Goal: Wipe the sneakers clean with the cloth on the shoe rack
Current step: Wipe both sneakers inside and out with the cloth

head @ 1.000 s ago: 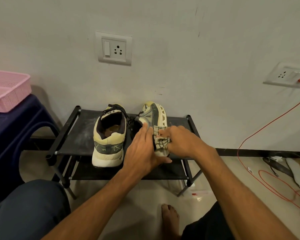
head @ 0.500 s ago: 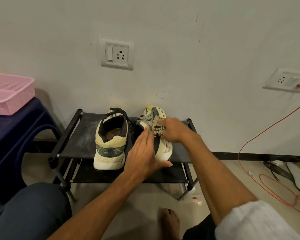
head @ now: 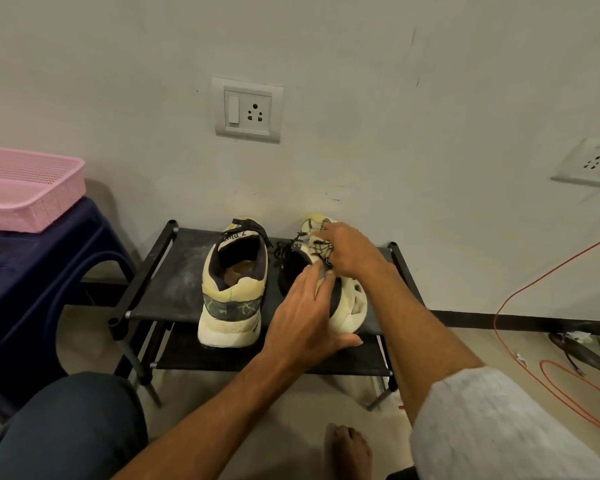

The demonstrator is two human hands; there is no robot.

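A person sits before a low black rack (head: 174, 271) standing against a white wall. Two cream sneakers rest on its top shelf, heels towards the viewer. The left sneaker (head: 232, 289) stands upright near the shelf's middle. The right sneaker (head: 350, 306), just beside it at three o'clock, is tipped so that its sole faces three o'clock.

The left hand (head: 302, 327) steadies the right sneaker's heel. Its grip spans the heel, fingers laid over the collar and thumb hooked under the sole. The right hand (head: 352, 251), at twelve o'clock of the left hand, has its grip closed round a bunched checked cloth (head: 317, 245) and presses it on the laces.

At nine o'clock of the rack a pink basket (head: 32, 188) sits on a blue stool (head: 32, 271). A socket (head: 246, 110) is on the wall at twelve o'clock, and an orange cable (head: 534, 289) trails at three o'clock.
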